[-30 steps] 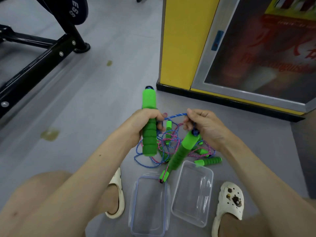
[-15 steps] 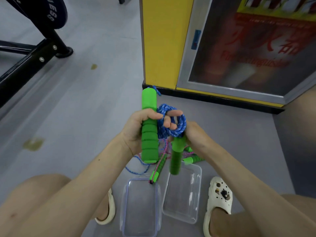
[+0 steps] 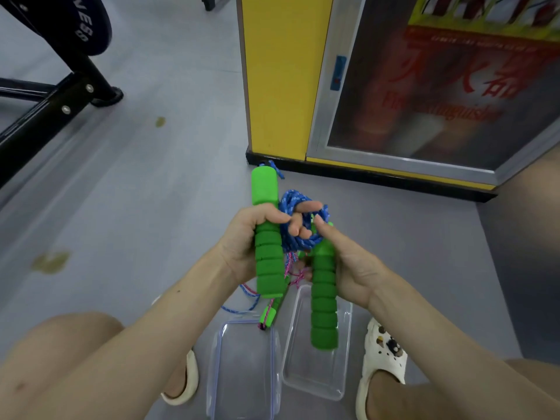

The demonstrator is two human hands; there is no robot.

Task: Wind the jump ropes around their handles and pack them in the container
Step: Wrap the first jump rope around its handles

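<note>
My left hand (image 3: 251, 237) grips a green foam handle (image 3: 268, 262) held upright, and coils of the blue jump rope (image 3: 298, 219) loop over its outstretched fingers. My right hand (image 3: 348, 265) holds the second green handle (image 3: 324, 301), which hangs down over the clear container (image 3: 315, 377); its forefinger touches the coils. Below my hands, a pink-and-blue rope (image 3: 291, 268) with a slim green handle (image 3: 269, 313) lies on the floor. The container's clear lid (image 3: 242, 374) sits to the left of the container.
A yellow cabinet (image 3: 278, 86) with a glass door (image 3: 439, 86) stands just ahead. A black gym machine frame (image 3: 45, 107) crosses the upper left. My knees and white clogs (image 3: 381, 356) flank the container on the grey floor (image 3: 136, 192).
The blue rope went from lying loose on the floor to gathered in coils on my left fingers. My right hand brought its handle closer and turned it to hang straight down.
</note>
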